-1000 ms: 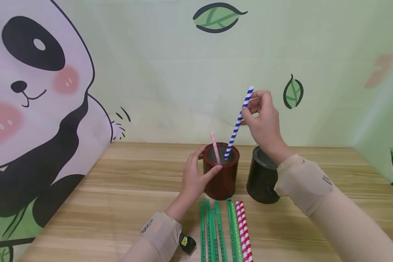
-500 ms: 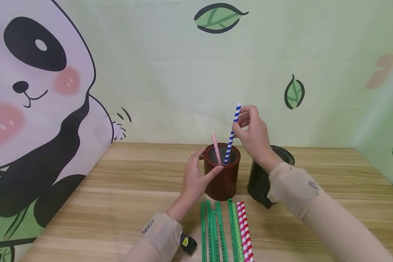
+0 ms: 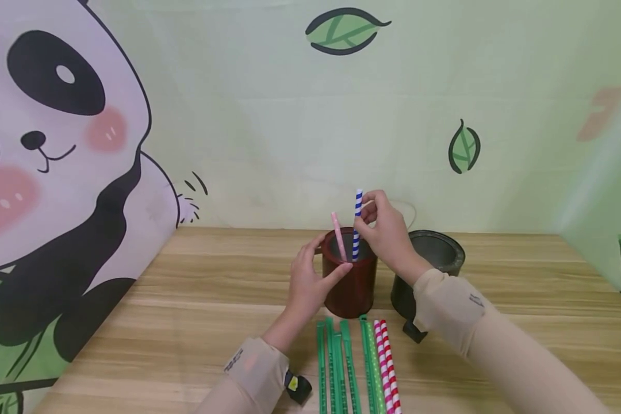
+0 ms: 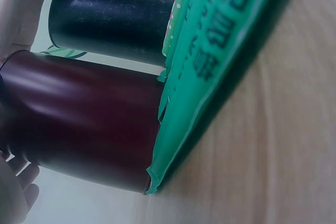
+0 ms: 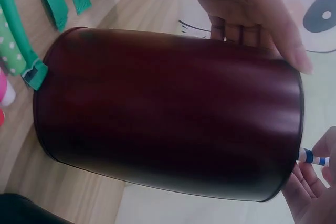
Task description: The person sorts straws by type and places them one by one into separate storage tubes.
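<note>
My left hand point(image 3: 307, 276) grips a dark red cup point(image 3: 349, 293) from its left side, with the thumb at the front of the rim. A thin pink straw point(image 3: 338, 233) leans inside that cup, its top above the rim. Over the cup's right edge, my right hand point(image 3: 385, 233) pinches a blue-and-white striped straw point(image 3: 356, 247) between thumb and fingers. The striped straw stands nearly upright, its lower end inside the mouth of the cup. In the right wrist view only a short piece of the striped straw point(image 5: 310, 156) shows beyond the rim.
A black cup point(image 3: 401, 299) stands to the right, partly behind my right wrist. Several green-wrapped straws point(image 3: 336, 368) lie in front of the red cup, beside a green dotted straw point(image 3: 375, 368) and pink and red striped straws point(image 3: 386, 368). A panda-printed backdrop point(image 3: 269, 144) rises behind the table.
My right hand has moved down and left, bringing the striped straw lower into the red cup and more upright. The left hand keeps its grip on the cup.
</note>
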Available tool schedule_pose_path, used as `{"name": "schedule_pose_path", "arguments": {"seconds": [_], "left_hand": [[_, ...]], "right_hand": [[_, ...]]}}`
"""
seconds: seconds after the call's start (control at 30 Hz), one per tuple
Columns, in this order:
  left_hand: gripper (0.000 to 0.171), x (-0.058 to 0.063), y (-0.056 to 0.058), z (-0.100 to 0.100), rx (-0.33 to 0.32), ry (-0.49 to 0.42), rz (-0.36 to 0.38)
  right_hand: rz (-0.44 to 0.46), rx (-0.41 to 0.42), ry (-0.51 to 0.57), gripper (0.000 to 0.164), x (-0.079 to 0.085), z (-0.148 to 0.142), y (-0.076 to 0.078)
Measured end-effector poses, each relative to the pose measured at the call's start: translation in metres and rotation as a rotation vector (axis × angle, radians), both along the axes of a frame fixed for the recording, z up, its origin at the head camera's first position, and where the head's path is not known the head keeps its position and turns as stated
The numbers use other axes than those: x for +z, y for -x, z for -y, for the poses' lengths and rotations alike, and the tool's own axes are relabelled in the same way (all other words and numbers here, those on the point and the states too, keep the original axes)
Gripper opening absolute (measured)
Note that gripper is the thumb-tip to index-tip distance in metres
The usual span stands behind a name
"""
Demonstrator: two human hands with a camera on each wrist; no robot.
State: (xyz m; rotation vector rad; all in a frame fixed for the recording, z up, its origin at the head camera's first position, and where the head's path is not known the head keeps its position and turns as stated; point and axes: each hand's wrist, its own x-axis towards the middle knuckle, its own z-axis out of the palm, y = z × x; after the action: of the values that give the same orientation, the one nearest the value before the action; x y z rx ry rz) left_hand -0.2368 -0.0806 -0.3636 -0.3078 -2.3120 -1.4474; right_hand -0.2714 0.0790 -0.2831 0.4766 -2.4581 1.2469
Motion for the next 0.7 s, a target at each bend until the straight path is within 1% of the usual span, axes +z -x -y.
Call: {"name": "schedule_pose_path", "arguments": {"seconds": [0.17,0.27,0.5,0.7], "left_hand": [[0.076,0.001,0.000,-0.001,0.002,0.008,-0.016],[0.075,0.001,-0.001,-0.001,0.002,0.013,-0.021],[0.075,0.001,0.000,0.000,-0.010,0.002,-0.040],[0.074,-0.002,0.001,0.001,-0.005,0.001,-0.042]], "right_hand": [[0.026,0.019,-0.042,0.035,-0.005,0.003,0.002],[0.060,0.028,-0.083,0.035,-0.006,0.004,0.003],[0.125,0.031,-0.275,0.032,-0.002,0.009,0.003],[0.166,0.044,-0.372,0.030,0.002,0.015,0.002]]}}
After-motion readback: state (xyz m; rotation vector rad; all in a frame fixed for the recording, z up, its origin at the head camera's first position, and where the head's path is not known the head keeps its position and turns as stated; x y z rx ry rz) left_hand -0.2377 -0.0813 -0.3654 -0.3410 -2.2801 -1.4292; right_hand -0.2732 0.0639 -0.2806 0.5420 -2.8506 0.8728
